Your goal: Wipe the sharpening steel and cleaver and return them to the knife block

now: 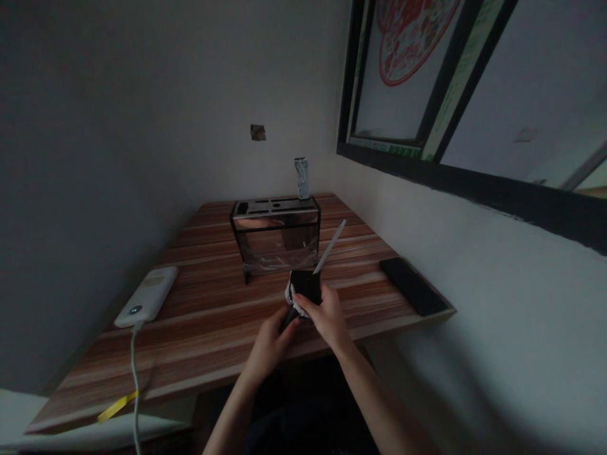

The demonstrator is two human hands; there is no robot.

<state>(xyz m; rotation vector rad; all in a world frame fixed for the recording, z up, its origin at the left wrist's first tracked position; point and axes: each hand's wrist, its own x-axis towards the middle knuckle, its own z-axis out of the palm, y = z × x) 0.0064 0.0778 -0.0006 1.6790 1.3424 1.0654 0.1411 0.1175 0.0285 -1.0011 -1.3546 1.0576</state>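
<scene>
Near the table's front edge, my right hand (329, 316) is closed around a small black block (306, 284) with whitish material along its left side. From behind the block's upper right, a thin whitish stick or tube (331, 245) slants up and away; I cannot tell if it is fixed to the block. Just left and below, my left hand (268, 341) grips a narrow dark piece (288, 318) that runs up to the block. Beyond both hands stands a clear box with a black frame (277, 230), like a small tank. A grey-white upright piece (302, 179) rises at its right rear.
A white power bank (149, 296) with a pale cable (134, 366) lies at the left; a yellow strip (116, 406) hangs by the cable. A black phone-like slab (412, 286) rests near the right edge. Walls border the wooden table (203, 294), with a framed panel (389, 161) on the right.
</scene>
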